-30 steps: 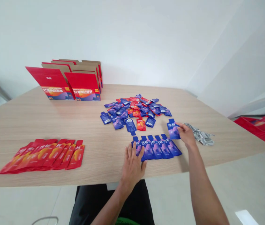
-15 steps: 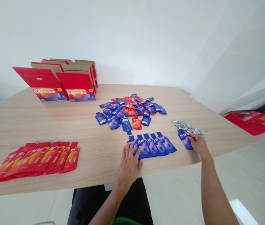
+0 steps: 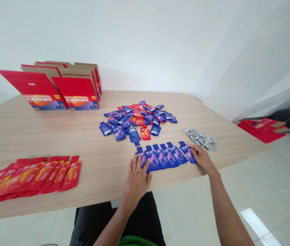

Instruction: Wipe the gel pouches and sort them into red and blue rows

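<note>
Several blue pouches (image 3: 163,158) overlap in a fanned row near the table's front edge. Flat on the leftmost of them lies my left hand (image 3: 137,176), fingers spread. At the row's right end my right hand (image 3: 201,158) grips a single blue pouch (image 3: 186,150) by its right edge; fingertips partly cover it. That pouch lies right beside the row's last pouch. A mixed pile of blue and red pouches (image 3: 139,116) sits farther back, with one red pouch (image 3: 145,133) at its front. On the left, red pouches (image 3: 37,174) overlap in another row.
Red open cartons (image 3: 74,90) stand at the back left against the wall. A crumpled grey-striped bundle (image 3: 201,139) rests right of my right hand. Beyond the table's right edge is a red box (image 3: 260,131) with dark items behind it.
My right hand has slid its blue pouch left, away from the striped bundle, up to the row's right end. My left hand stays on the row. The view has shifted slightly.
</note>
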`<state>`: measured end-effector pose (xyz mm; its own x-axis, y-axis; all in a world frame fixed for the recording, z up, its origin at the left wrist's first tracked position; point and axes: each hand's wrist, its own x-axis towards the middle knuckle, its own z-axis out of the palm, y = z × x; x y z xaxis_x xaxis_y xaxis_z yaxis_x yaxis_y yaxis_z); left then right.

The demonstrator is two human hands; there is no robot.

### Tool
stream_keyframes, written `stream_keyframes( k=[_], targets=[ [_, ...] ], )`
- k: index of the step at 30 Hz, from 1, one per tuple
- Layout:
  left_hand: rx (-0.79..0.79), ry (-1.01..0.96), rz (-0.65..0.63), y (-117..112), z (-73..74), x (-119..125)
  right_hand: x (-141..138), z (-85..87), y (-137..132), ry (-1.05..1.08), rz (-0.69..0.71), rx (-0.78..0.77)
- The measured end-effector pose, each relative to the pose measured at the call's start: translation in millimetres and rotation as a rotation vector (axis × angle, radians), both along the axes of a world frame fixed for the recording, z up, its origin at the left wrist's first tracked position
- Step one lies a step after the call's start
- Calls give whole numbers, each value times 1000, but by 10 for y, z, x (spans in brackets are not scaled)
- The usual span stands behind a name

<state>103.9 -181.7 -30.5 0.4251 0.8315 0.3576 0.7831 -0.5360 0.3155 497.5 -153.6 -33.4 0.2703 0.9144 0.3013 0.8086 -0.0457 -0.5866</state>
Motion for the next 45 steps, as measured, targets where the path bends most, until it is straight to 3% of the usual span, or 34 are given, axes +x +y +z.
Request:
stream_keyframes(
  k=[9, 17, 21, 24, 26, 28, 30, 33, 37, 40, 45],
  targets=[
    [2, 12, -5, -8, -7, -4, -342, 20, 4, 27, 84, -40],
    [-20, 7, -13, -4, 23, -6, -338, 64, 32, 13, 98, -64],
    [-24, 1, -12, -5, 26, -8, -390, 32, 53, -103, 31, -104],
    [-24, 7, -9, -7, 16, -6, -519, 65, 33, -288, -109, -175],
    [-19, 15, -2, -9, -6, 0, -694, 143, 37, -409, -191, -162],
    [1, 18, 19, -14, -45, 8, -986, 261, 98, -443, -161, -85],
    [33, 14, 57, -19, -95, 17, -1401, 395, 249, -355, 37, -33],
    [72, 8, 111, -22, -165, 26, -2135, 567, 656, -182, 303, -121],
    [66, 14, 130, -20, -198, 32, -2852, 688, 1335, -274, 200, -321],
    [30, 27, 136, -22, -186, 34, -3016, 694, 1731, -286, 137, -454],
    [-4, 53, 147, -26, -164, 45, -2902, 629, 2077, -247, 216, -491]
  ],
)
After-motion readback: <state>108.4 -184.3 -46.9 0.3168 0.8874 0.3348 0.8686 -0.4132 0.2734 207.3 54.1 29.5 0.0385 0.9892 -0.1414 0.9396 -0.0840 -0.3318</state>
